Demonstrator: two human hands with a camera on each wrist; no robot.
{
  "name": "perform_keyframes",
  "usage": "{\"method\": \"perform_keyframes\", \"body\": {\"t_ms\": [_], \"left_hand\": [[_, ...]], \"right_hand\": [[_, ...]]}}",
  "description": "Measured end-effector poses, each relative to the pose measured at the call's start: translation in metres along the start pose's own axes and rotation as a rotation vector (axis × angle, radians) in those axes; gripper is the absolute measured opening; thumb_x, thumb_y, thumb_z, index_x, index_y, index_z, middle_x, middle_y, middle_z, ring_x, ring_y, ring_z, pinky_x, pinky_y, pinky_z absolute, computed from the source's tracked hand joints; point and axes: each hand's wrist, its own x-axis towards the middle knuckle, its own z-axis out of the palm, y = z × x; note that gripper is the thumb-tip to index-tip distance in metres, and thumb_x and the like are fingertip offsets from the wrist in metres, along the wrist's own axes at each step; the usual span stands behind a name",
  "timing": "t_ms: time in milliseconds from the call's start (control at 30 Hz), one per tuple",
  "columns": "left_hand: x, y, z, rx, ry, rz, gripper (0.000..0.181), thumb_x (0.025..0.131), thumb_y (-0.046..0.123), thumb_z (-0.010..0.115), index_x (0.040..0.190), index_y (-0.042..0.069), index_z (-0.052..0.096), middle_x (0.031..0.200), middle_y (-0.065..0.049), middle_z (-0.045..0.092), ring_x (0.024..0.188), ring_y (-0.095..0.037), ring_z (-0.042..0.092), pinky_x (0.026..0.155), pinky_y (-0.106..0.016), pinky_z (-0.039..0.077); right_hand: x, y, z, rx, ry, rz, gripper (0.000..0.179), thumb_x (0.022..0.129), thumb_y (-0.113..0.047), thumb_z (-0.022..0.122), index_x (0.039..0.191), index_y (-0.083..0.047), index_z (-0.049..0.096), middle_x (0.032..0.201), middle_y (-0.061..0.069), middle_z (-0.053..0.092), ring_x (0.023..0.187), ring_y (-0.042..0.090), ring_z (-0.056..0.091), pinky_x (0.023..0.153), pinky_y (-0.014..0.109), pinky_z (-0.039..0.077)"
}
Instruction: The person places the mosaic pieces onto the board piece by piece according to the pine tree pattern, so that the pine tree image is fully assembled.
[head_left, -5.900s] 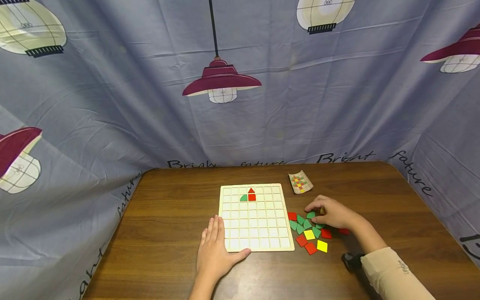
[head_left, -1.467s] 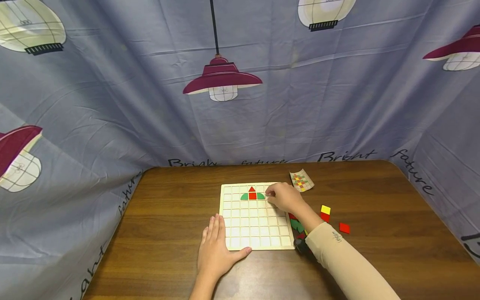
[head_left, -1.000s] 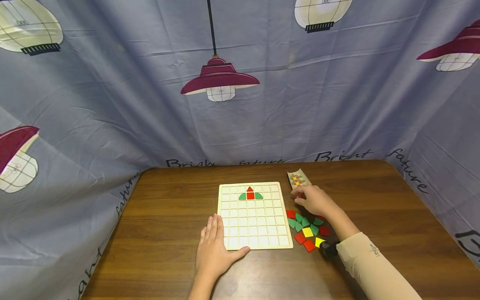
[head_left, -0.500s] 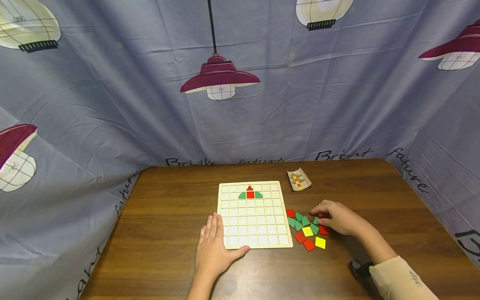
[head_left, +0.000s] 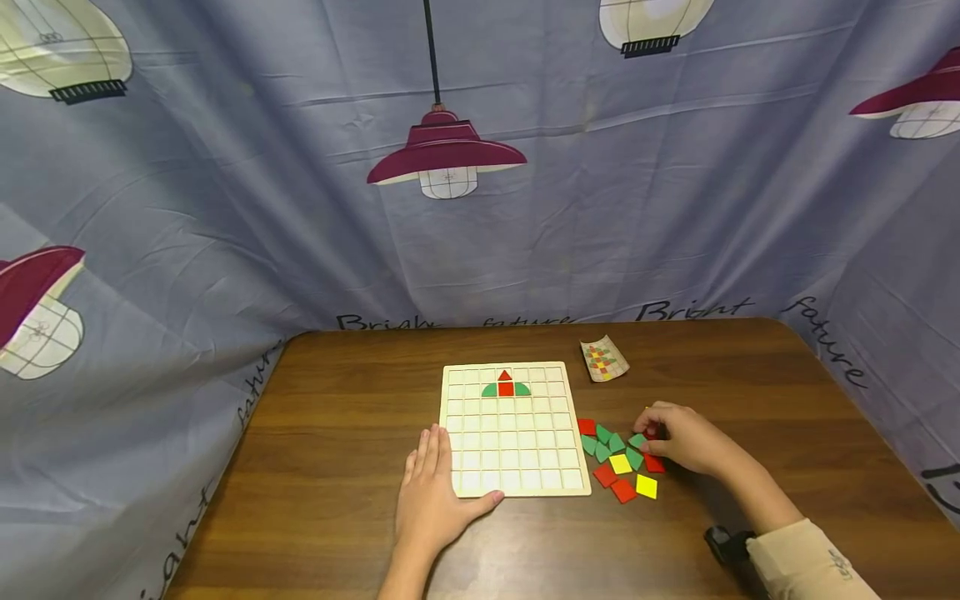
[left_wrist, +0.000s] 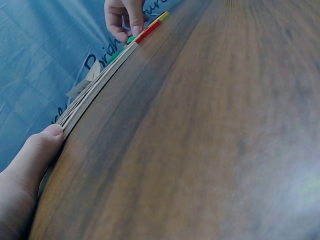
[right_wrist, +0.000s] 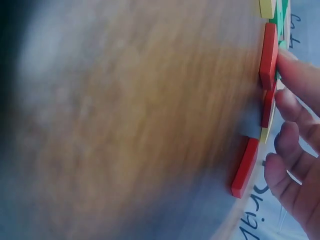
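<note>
My left hand (head_left: 429, 504) lies flat along the left edge of a cream grid board (head_left: 517, 433), its thumb at the near edge. On the board's upper rows sit a red triangle (head_left: 505, 376), a red square (head_left: 506, 389) below it, and green quarter-round tiles (head_left: 522, 390) on either side of the square. To the right of the board, my right hand (head_left: 686, 437) pinches a green tile (head_left: 637, 440) between thumb and curled fingers, low at the pile's far right side. Red tiles (right_wrist: 268, 55) stand close by its fingertips in the right wrist view.
Several loose tiles, green (head_left: 603, 452), red (head_left: 623, 490) and yellow (head_left: 647, 487), lie beside the board's right edge. Behind them is a small pattern card (head_left: 603, 360) with curled edges. A patterned curtain (head_left: 480, 250) surrounds the wooden table (head_left: 337, 417).
A second green tile now sits right of the red square on the board. My right hand has gone from the board back to the pile of tiles. My left hand stays put.
</note>
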Motion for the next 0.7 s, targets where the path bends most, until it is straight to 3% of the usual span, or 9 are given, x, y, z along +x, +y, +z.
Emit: {"method": "perform_keyframes", "body": {"t_ms": [267,467,567,700], "left_hand": [[0.000,-0.001,0.002,0.016,0.015,0.010,0.134,0.064,0.096,0.048,0.157,0.003,0.024,0.166,-0.011,0.020,0.155,-0.025,0.015,0.126,-0.045,0.019],[0.000,0.000,0.002,0.015,0.041,0.025,0.133,0.064,0.096,0.049,0.156,0.002,0.027,0.165,-0.013,0.023,0.154,-0.027,0.018,0.125,-0.047,0.022],[0.001,0.000,0.002,0.019,0.047,0.025,0.133,0.064,0.096,0.049,0.156,0.002,0.027,0.165,-0.012,0.023,0.154,-0.027,0.019,0.125,-0.047,0.022],[0.001,0.000,0.003,0.019,0.052,0.026,0.133,0.064,0.095,0.050,0.156,0.002,0.027,0.165,-0.012,0.023,0.154,-0.027,0.019,0.125,-0.047,0.022]], "right_hand": [[0.002,-0.002,0.000,0.065,0.011,0.067,0.020,0.081,-0.017,0.081,0.083,-0.018,0.061,0.072,-0.008,0.055,0.066,0.005,0.047,0.058,0.021,0.039],[0.005,-0.003,-0.001,0.078,-0.047,0.059,0.015,0.089,-0.014,0.072,0.103,-0.015,0.068,0.079,-0.006,0.058,0.071,0.007,0.049,0.062,0.023,0.042],[0.006,-0.005,-0.001,0.060,-0.072,0.046,0.023,0.093,-0.014,0.067,0.116,-0.013,0.069,0.096,-0.001,0.068,0.086,0.012,0.059,0.072,0.031,0.051],[0.010,-0.009,-0.001,0.055,-0.061,0.059,0.025,0.093,-0.018,0.069,0.117,-0.013,0.069,0.100,0.000,0.069,0.087,0.015,0.059,0.073,0.033,0.052]]}}
